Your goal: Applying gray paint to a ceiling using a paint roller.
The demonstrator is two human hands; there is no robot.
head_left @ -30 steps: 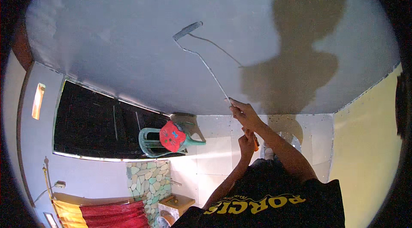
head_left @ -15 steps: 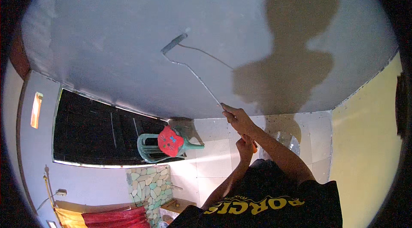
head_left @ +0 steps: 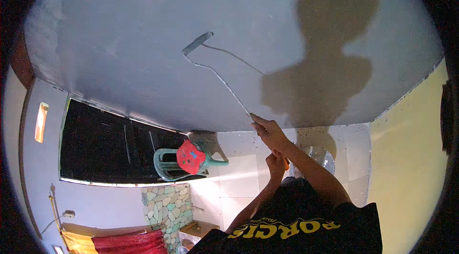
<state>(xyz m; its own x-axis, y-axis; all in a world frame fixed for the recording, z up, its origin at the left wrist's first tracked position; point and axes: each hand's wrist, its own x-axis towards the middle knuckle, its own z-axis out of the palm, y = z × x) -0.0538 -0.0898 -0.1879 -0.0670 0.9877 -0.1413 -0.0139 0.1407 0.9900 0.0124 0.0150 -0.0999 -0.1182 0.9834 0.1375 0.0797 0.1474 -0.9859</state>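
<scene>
A paint roller [head_left: 197, 43] with a grey-coated sleeve rests against the grey wall [head_left: 143, 24], its shadow trailing to the right. Its long thin metal rod [head_left: 224, 83] bends and runs down to my hands. My right hand [head_left: 270, 134] is wrapped round the lower part of the rod. Just below it, my left hand [head_left: 275, 164] is closed round the handle, where a bit of orange [head_left: 286, 164] shows. The fingers of the left hand are partly hidden by my right forearm.
A green plastic chair [head_left: 165, 158] with a red cushion [head_left: 190, 157] stands before a dark door [head_left: 95, 141]. A round, paint-spotted whitish thing [head_left: 325, 160] lies on the tiled floor [head_left: 239, 177] beside my right forearm. A yellow wall [head_left: 406, 168] bounds the right side.
The roller sleeve has shifted slightly up and to the right along the wall. Both hands have moved a little to the right with it, keeping their grip.
</scene>
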